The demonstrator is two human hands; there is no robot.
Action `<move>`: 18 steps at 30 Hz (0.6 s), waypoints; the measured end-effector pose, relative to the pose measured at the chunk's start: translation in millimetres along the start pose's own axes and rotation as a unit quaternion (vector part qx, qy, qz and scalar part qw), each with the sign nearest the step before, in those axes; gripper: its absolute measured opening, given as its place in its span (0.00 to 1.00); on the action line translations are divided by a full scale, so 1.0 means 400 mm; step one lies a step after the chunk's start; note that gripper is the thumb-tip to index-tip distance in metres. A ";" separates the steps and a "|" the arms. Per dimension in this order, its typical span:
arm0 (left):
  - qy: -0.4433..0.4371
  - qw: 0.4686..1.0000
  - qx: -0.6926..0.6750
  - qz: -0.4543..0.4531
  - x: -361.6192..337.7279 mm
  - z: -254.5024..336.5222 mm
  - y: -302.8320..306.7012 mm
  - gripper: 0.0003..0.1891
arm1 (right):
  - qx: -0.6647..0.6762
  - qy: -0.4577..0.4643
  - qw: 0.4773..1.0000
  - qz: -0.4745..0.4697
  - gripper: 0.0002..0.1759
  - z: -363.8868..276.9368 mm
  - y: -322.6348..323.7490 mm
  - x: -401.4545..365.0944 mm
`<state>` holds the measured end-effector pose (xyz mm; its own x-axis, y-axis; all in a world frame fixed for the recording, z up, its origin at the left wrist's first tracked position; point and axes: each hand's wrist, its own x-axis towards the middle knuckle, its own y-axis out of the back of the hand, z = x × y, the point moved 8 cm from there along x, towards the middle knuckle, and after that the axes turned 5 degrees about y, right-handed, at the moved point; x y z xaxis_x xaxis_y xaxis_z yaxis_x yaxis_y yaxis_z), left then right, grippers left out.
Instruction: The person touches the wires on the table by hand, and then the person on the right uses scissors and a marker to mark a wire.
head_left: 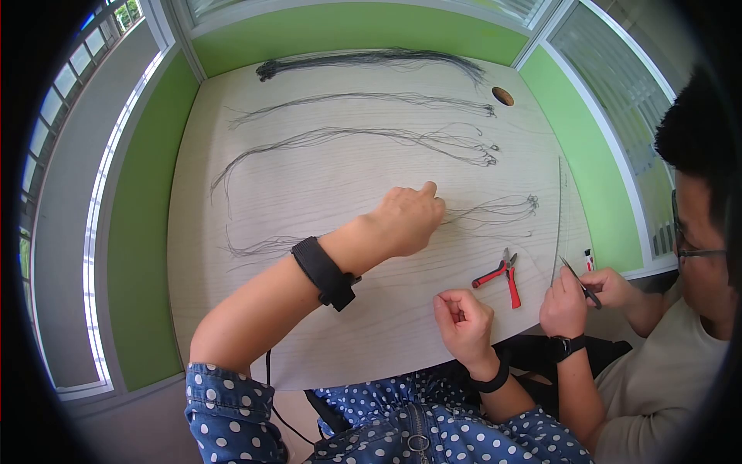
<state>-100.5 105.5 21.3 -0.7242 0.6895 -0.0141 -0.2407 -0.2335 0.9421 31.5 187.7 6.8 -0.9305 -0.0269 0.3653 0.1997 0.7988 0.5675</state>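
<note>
My left hand (406, 219) reaches over the middle of the table, above the nearest bundle of thin dark wires (495, 210). Its fingers are curled and partly hidden, so what they hold, if anything, is too small to name. The bundle shows on both sides of my left forearm, with small loops at its right end. Near the table's front edge, my right hand (466, 319) is curled, palm side up; anything inside it is too small to make out. Red-handled pliers (510, 274) lie with jaws apart, up and to the right of my right hand.
Three more wire bundles (348, 133) lie across the far half of the table (371, 325), near a round hole (502, 97). At right, a co-worker (657, 371) holds dark-handled scissors (581, 284) beside a long ruler (558, 224). Green partitions (363, 29) surround the table.
</note>
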 end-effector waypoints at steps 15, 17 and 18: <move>-0.006 1.000 0.007 0.015 0.006 0.020 -0.017 0.07 | 0.001 -0.004 1.000 -0.002 0.04 0.002 -0.001 -0.001; -0.006 1.000 0.006 0.016 0.008 0.021 -0.022 0.07 | 0.001 -0.002 1.000 -0.001 0.04 0.002 0.000 -0.001; -0.003 1.000 0.004 0.020 0.008 0.022 -0.021 0.07 | 0.001 -0.003 1.000 -0.001 0.04 0.002 0.000 -0.001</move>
<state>-95.2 115.6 16.2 -0.7289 0.6841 0.0251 -0.2073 -0.2556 0.9443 31.7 188.2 5.9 -0.9330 -0.0254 0.3590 0.1965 0.7997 0.5673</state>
